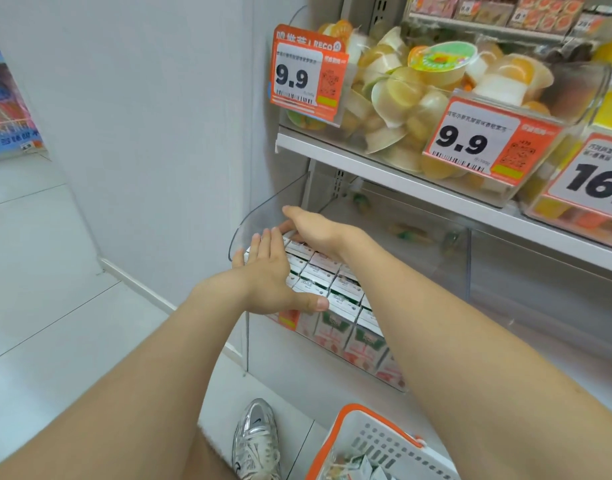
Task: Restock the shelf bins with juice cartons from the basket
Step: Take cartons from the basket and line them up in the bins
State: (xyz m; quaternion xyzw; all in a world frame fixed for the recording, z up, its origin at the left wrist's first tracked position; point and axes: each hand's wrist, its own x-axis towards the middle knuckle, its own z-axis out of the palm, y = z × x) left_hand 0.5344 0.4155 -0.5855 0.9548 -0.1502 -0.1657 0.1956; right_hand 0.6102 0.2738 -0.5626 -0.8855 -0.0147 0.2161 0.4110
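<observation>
A clear plastic shelf bin [259, 216] on the lower shelf holds several rows of white, green and red juice cartons [335, 306] standing upright. My left hand [269, 275] lies flat with straight fingers against the cartons at the bin's left front, thumb out to the right. My right hand [315, 230] reaches over the back rows, fingers straight and resting on the carton tops near the bin's left wall. Neither hand grips a carton. A white basket with an orange rim [363, 441] sits on the floor at the bottom, with a few cartons inside.
The shelf above [384, 171] carries clear bins of jelly cups [418, 91] with orange price tags [304, 77] hanging out front. A white wall stands to the left. My silver shoe [256, 441] is on the tiled floor beside the basket.
</observation>
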